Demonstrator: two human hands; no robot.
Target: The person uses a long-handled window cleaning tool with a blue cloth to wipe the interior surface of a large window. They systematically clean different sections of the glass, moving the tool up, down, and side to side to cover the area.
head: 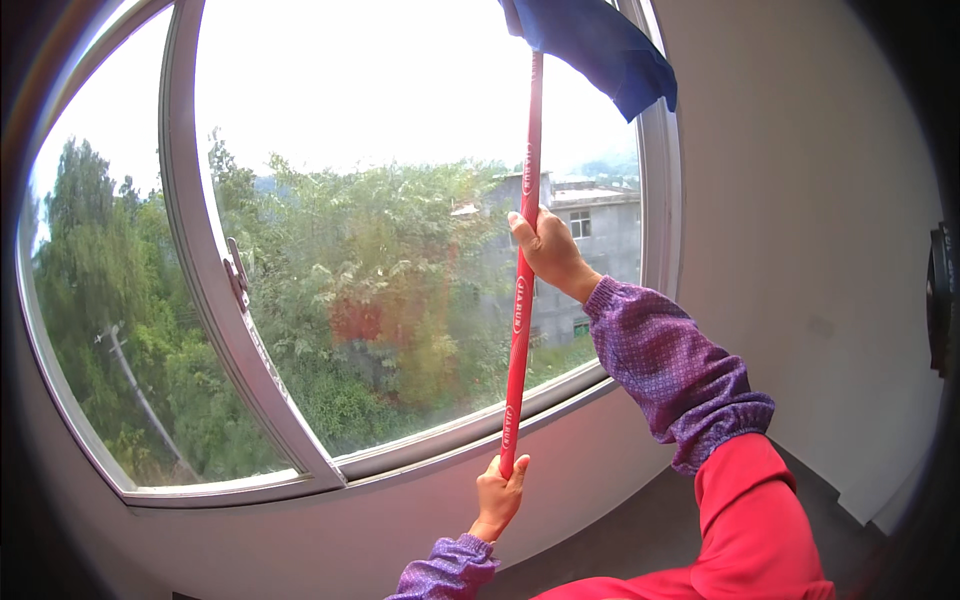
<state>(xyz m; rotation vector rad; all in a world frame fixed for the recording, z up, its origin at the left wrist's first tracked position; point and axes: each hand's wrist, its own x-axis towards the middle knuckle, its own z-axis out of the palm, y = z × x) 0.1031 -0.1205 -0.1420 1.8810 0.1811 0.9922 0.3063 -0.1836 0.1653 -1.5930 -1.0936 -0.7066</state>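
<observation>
A long red pole [523, 300] stands nearly upright before a sliding window. Around its lower end my left hand [501, 495] is closed. Higher up, about mid-pole, my right hand [551, 251] grips it, with the thumb on the shaft. A blue cloth [600, 52] hangs over the pole's top and spreads to the right across the upper corner of the window glass [360, 300] and its frame; the very top of the pole is hidden by it. Purple patterned sleeve covers reach both wrists.
The grey metal window frame [202, 247] has a latch [238, 276] on its middle upright. A pale wall [787, 225] runs to the right, with a dark object [939, 300] at the far right edge. Grey floor [645, 517] shows below. Trees and a building stand outside.
</observation>
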